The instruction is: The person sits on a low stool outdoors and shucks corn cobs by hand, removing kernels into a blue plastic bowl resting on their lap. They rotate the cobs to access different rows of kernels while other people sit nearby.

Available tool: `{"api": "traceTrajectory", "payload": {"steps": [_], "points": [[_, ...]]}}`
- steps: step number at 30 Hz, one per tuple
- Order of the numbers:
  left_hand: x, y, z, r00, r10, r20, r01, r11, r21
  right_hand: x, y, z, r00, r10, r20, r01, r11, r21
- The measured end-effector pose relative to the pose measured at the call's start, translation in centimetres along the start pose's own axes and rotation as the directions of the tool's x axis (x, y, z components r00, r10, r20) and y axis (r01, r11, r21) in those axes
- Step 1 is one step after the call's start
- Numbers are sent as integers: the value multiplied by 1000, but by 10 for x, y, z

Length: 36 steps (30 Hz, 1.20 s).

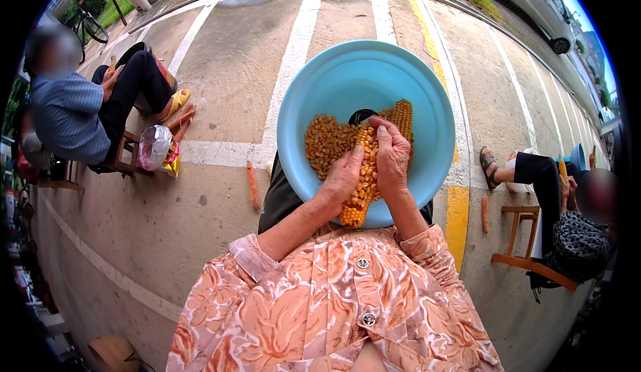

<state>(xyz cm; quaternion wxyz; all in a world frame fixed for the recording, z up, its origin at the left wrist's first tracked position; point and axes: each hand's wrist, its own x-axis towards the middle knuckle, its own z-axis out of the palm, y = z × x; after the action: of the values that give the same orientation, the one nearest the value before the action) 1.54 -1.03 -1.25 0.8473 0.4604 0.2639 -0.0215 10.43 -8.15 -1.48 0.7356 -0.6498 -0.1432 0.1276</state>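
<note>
A light blue plastic basin [430, 122] rests on my lap. Over its near part, my left hand [342, 179] is closed around the left side of a partly shelled corn cob [366, 172], thumb on the kernels. My right hand [393, 154] touches the cob's right side near its upper end, fingers bent over it. Loose yellow kernels [328, 144] lie heaped in the basin at left. Behind my right hand, another corn cob [402, 117] with its kernels on leans in the basin. A round black object [362, 117] with writing lies partly hidden behind the kernels.
Bare reddish cobs lie on the concrete, one at left [253, 186] and one at right [485, 214]. A seated person [70, 112] at left has a plastic bag [156, 147] and cobs nearby. Another person [576, 247] sits at right, holding corn, beside a wooden stool [521, 262].
</note>
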Motion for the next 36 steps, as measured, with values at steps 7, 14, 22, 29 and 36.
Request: {"api": "traceTrajectory", "payload": {"steps": [7,14,22,29,36], "points": [[-4,5,0,996,-26,91,50,960,-274,-6,-17,12,913,-318,256,403,798,-449],[-5,7,-2,993,58,104,-22,948,-317,-3,-25,19,832,-395,389,553,558,-618],[-5,12,3,989,35,144,18,937,-349,5,-25,13,952,-213,221,272,920,-284],[-7,13,4,977,-134,163,175,947,-269,15,-10,5,983,143,116,-155,982,111],[6,-3,-4,993,0,117,39,942,-334,5,-13,16,897,-358,259,441,757,-481]]}}
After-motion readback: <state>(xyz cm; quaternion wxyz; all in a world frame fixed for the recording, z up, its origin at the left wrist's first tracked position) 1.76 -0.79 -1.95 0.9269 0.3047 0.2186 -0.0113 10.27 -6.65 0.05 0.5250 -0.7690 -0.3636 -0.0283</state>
